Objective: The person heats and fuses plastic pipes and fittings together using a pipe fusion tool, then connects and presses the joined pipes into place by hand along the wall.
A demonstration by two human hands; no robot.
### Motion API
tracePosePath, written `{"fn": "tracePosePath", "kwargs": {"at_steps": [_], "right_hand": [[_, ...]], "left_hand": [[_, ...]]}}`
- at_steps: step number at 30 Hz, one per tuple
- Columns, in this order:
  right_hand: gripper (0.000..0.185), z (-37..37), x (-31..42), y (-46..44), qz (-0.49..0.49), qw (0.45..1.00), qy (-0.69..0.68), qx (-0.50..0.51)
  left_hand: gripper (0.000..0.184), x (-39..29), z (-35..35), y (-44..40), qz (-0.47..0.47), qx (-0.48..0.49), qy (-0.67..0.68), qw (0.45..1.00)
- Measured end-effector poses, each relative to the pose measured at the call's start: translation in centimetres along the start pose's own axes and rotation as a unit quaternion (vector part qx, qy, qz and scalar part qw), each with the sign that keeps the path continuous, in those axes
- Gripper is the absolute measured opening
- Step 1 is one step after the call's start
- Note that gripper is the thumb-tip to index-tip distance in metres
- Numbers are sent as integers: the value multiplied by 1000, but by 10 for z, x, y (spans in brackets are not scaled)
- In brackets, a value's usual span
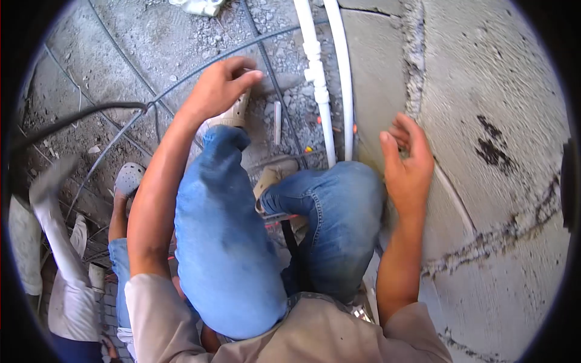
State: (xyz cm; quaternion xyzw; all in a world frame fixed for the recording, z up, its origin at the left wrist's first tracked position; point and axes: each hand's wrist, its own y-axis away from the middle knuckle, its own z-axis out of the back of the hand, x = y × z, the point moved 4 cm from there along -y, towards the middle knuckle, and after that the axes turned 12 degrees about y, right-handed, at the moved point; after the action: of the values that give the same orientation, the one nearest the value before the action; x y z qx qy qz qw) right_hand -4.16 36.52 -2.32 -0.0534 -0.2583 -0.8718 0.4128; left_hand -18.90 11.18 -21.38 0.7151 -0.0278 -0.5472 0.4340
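Observation:
My left hand [225,88] hovers over my raised left knee and beige shoe [237,112], fingers loosely bent and thumb apart, with nothing in it. To the right, my right hand [409,160] is held in front of the concrete wall, thumb and fingers spread, also holding nothing. Two white plastic pipes [345,72] run between the hands, and the left one carries a joined fitting [315,75]. A short pale tube-like piece [277,123] lies on the gravel nearer my left hand.
Steel reinforcing bars [200,69] cross the gravelly ground. A rough concrete wall [484,109] with chased grooves fills the right side. At left are another person's grey clog [129,178] and pale trouser legs [75,302]. A white crumpled bag [200,6] lies at the top.

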Motion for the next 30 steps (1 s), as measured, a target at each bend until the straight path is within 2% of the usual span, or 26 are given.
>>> {"fn": "tracePosePath", "kwargs": {"at_steps": [2,6,7,9,11,16,20,22,26,28,30], "right_hand": [[37,0,0,-1,-3,1000,0,14],[41,-3,-2,-3,-11,999,-9,41],[42,-1,-3,-4,-16,999,-19,44],[42,-2,-5,-2,-17,998,-21,56],[42,-2,-1,5,-14,997,-28,64],[43,-13,0,38,-52,983,-66,166],[45,-17,-6,80,-107,969,-67,212],[49,-24,-20,103,-109,967,-11,230],[48,-28,-26,132,-148,952,-23,267],[48,-43,-37,147,-149,956,-76,240],[50,-40,-30,145,-144,944,-79,287]], "left_hand": [[41,12,15,25,19,-57,33,998],[44,27,37,90,112,-166,107,974],[44,26,40,105,115,-165,106,974],[48,34,46,141,186,-209,103,955],[47,38,49,167,199,-221,101,949],[44,34,45,207,240,-249,93,934],[48,44,36,222,263,-237,115,928],[48,33,33,227,264,-227,128,929],[40,13,25,229,217,-248,148,932],[40,6,21,233,199,-256,154,933],[40,6,18,229,188,-260,138,937]]}}
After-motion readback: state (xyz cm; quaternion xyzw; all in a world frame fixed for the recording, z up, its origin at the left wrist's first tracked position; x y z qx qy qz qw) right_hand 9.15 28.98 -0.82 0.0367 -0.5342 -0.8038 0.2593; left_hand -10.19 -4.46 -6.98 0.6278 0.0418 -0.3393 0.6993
